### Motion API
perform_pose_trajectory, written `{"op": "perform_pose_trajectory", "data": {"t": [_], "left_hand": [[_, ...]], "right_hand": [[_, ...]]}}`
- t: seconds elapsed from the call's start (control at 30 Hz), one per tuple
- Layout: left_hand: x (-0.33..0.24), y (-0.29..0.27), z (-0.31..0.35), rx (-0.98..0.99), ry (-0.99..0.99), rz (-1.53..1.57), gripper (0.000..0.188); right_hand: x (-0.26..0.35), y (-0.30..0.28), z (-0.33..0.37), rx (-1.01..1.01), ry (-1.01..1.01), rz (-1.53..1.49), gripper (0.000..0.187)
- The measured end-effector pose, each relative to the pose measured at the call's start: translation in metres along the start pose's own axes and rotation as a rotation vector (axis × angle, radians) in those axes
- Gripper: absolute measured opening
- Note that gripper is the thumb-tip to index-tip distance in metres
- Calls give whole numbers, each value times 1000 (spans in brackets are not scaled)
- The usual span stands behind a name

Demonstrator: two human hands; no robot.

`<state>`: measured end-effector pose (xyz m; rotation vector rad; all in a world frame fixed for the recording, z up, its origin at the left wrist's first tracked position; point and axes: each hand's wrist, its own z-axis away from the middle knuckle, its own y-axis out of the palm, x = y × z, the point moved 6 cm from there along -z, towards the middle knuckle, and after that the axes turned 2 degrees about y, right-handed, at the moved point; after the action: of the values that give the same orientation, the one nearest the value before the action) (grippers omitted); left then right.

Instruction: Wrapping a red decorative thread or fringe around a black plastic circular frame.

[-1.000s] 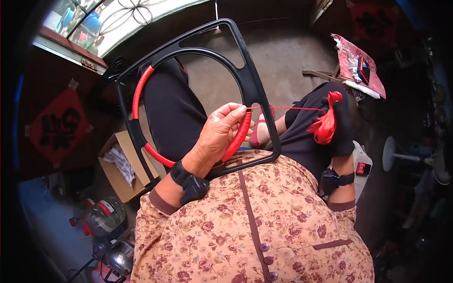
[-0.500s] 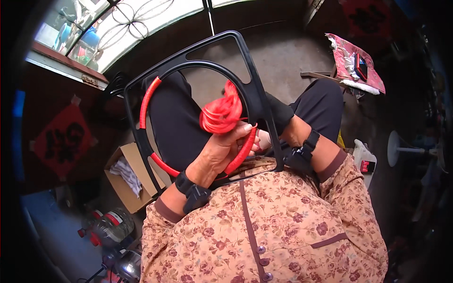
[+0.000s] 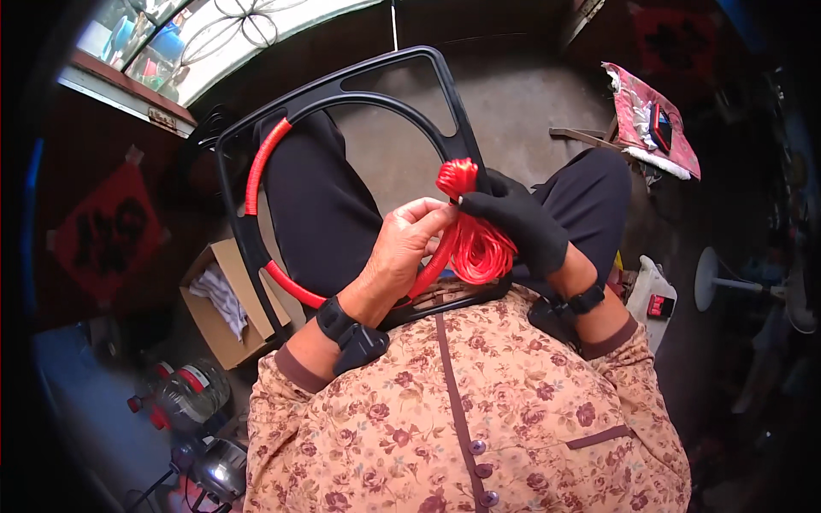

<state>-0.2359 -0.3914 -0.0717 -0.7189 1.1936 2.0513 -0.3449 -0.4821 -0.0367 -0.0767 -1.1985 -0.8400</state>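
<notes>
Since the earlier frames, the bundle of red cord (image 3: 477, 244) has dropped from above the left hand to the ring's right side, and the black-gloved right hand (image 3: 516, 229) has come in close. That hand is closed around the bundle's upper end. Left hand (image 3: 402, 256), bare, is curled shut on the black frame (image 3: 451, 103) at the ring's lower right, fingertips pinching the cord where the red wrapping ends. Frame rests on the person's lap, over black trousers. Judgement: frame looks stiff, light plastic, best held by the ring beside the working point; cord looks glossy, limp, probably slippery, so gripped near the last turn. Cardboard box (image 3: 224, 308) sits on the floor, left.
</notes>
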Motion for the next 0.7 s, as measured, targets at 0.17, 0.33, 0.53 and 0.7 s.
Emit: {"op": "perform_pose_trajectory", "data": {"t": [0.17,0.33,0.53,0.7], "left_hand": [[1,3,2,19,-20,53,14],[-1,7,3,77,-12,84,10],[0,6,-1,30,53,6,14],[2,4,3,40,-4,17,15]], "right_hand": [[-26,-6,34,-87,155,310,42],[-35,-1,26,47,11,-126,42],[-17,-8,19,-211,-221,535,35],[-27,-15,30,85,274,378,37]]}}
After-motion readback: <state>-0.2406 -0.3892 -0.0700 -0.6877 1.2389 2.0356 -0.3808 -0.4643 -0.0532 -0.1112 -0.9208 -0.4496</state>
